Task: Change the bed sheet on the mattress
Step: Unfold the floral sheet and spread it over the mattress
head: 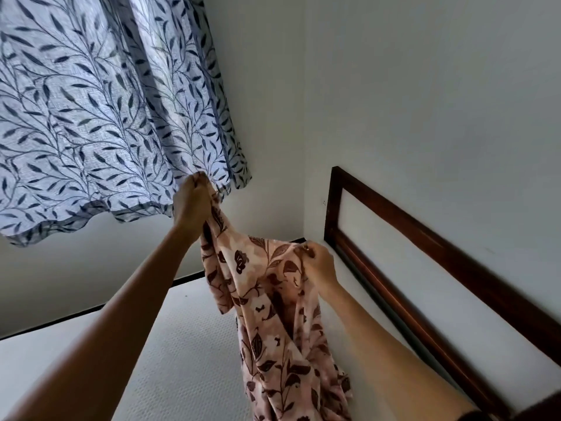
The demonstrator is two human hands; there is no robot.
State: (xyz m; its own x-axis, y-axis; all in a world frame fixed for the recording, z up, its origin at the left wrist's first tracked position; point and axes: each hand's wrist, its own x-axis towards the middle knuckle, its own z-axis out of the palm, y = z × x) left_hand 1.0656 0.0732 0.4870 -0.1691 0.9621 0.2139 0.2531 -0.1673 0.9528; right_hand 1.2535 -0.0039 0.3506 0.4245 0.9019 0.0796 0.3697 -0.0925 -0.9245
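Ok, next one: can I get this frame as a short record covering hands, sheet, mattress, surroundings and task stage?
left hand: raised, grips the top of the sheet
right hand: lower, pinches the sheet's edge
sheet: pink with brown leaf print, bunched, hangs from both hands down to the mattress
mattress: white, quilted, bare where visible
headboard: dark wood, against the wall on the right
curtain: leaf print, behind the left hand
stage: sheet not yet spread
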